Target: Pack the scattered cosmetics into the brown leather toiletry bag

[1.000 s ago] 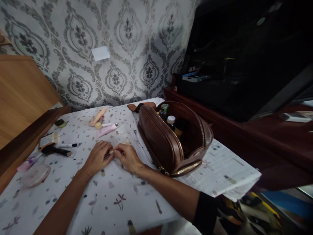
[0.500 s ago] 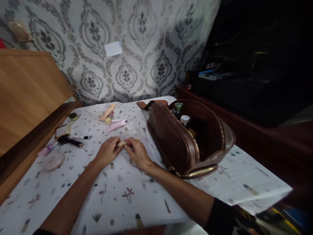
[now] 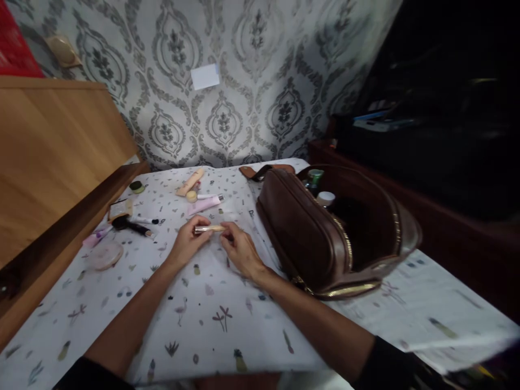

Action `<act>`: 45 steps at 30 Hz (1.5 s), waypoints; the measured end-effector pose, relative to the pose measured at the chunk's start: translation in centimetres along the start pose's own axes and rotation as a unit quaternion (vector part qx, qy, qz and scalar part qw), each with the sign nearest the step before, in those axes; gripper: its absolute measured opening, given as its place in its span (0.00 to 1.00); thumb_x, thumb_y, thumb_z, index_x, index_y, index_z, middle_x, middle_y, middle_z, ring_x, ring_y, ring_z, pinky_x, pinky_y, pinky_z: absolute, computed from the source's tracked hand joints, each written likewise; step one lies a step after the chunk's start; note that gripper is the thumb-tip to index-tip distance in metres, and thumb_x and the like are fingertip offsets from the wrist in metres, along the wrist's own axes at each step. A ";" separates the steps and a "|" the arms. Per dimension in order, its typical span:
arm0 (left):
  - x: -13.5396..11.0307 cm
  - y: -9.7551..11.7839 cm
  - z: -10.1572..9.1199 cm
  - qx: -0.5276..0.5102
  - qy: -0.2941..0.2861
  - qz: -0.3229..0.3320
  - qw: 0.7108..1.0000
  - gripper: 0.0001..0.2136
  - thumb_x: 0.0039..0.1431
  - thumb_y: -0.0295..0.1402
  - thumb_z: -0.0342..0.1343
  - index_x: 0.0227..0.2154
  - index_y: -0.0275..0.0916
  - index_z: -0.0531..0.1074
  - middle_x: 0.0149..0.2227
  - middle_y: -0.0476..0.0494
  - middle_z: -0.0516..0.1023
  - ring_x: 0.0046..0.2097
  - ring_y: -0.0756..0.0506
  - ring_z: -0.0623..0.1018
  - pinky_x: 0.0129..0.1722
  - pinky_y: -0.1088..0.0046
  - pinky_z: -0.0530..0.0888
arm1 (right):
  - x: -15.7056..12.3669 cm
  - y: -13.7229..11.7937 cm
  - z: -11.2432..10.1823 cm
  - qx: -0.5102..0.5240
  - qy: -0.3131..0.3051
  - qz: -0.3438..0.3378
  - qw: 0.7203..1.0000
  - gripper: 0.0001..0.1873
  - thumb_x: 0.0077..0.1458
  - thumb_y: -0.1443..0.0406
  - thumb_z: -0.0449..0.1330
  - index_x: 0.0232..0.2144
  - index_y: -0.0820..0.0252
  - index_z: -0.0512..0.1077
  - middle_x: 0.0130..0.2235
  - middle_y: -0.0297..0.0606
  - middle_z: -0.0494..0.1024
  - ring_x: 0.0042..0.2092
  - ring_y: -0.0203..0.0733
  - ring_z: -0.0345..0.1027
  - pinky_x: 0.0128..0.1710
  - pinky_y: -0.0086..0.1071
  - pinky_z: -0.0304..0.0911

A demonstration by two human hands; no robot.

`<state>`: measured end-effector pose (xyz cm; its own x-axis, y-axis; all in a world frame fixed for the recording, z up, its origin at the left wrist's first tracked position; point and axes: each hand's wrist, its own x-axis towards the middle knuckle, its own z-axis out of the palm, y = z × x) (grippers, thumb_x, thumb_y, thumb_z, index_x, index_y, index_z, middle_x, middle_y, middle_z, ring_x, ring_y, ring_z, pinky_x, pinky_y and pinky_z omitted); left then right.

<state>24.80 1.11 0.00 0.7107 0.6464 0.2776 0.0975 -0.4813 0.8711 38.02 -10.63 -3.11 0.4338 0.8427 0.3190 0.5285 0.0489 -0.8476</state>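
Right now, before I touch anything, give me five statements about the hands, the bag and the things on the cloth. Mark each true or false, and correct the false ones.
1. The left hand holds a slim tube. True.
2. A white cap shows inside the brown bag. True.
3. The brown bag is zipped shut along its top. False: its top gapes open.
4. The pink tube stands upright. False: it lies on its side on the patterned cloth.
5. The right hand's fingers are near the beige end of the slim tube. True.
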 end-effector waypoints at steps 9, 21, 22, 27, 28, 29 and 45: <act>0.4 0.6 -0.1 -0.049 0.023 -0.037 0.998 0.17 0.51 0.47 0.64 0.37 0.41 0.72 0.34 0.50 0.74 0.29 0.50 0.72 0.28 0.75 0.70 | -0.2 -1.0 -0.3 -0.037 -0.005 0.026 0.999 0.22 0.58 0.70 0.55 0.55 0.61 0.68 0.39 0.40 0.79 0.38 0.43 0.72 0.43 0.34 0.66; 0.0 0.1 0.7 0.041 0.026 -0.005 0.999 0.13 0.64 0.44 0.51 0.38 0.40 0.71 0.30 0.50 0.71 0.32 0.49 0.71 0.30 0.76 0.67 | 0.1 -0.3 -0.2 0.001 -0.013 0.014 1.000 0.21 0.57 0.71 0.55 0.53 0.62 0.71 0.38 0.38 0.80 0.38 0.41 0.72 0.43 0.34 0.66; 0.1 0.0 0.7 0.034 0.034 -0.006 0.999 0.12 0.62 0.43 0.53 0.38 0.40 0.71 0.31 0.50 0.72 0.33 0.49 0.72 0.31 0.76 0.68 | 0.1 -0.3 -0.1 -0.002 -0.015 0.014 1.000 0.21 0.57 0.71 0.55 0.53 0.63 0.71 0.38 0.39 0.80 0.38 0.41 0.72 0.44 0.34 0.66; 0.4 -0.3 0.7 0.008 0.089 0.008 0.996 0.07 0.56 0.37 0.59 0.35 0.40 0.72 0.32 0.50 0.72 0.36 0.48 0.73 0.31 0.77 0.68 | 0.0 -0.3 0.0 -0.027 -0.023 0.002 0.999 0.22 0.57 0.71 0.54 0.54 0.63 0.70 0.37 0.39 0.79 0.37 0.41 0.72 0.42 0.34 0.65; 0.4 -0.2 0.8 0.002 0.096 0.013 0.995 0.07 0.56 0.36 0.60 0.34 0.39 0.72 0.32 0.49 0.72 0.36 0.48 0.73 0.31 0.77 0.68 | -0.1 -0.3 0.0 -0.034 -0.025 -0.001 0.999 0.22 0.57 0.70 0.54 0.54 0.63 0.71 0.37 0.38 0.79 0.37 0.41 0.71 0.42 0.34 0.65; 0.4 -0.1 0.8 -0.002 0.101 0.018 0.995 0.06 0.56 0.35 0.60 0.33 0.39 0.72 0.33 0.49 0.73 0.37 0.48 0.74 0.31 0.77 0.68 | -0.1 -0.3 -0.1 -0.044 -0.026 -0.005 0.999 0.22 0.57 0.70 0.54 0.54 0.62 0.71 0.36 0.38 0.79 0.36 0.41 0.71 0.41 0.34 0.65; 0.3 0.0 0.9 -0.017 0.066 0.088 0.994 0.03 0.57 0.30 0.60 0.35 0.39 0.73 0.40 0.46 0.73 0.41 0.48 0.75 0.37 0.76 0.73 | -0.1 -0.2 -0.9 -0.173 0.021 -0.062 0.983 0.18 0.58 0.65 0.55 0.50 0.59 0.76 0.48 0.41 0.76 0.32 0.40 0.71 0.34 0.34 0.65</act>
<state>25.60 0.74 -0.28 0.6177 0.6268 0.4750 -0.0449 -0.5749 0.8170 38.55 -11.25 -2.62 0.3763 0.8181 0.4348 0.7930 -0.0418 -0.6078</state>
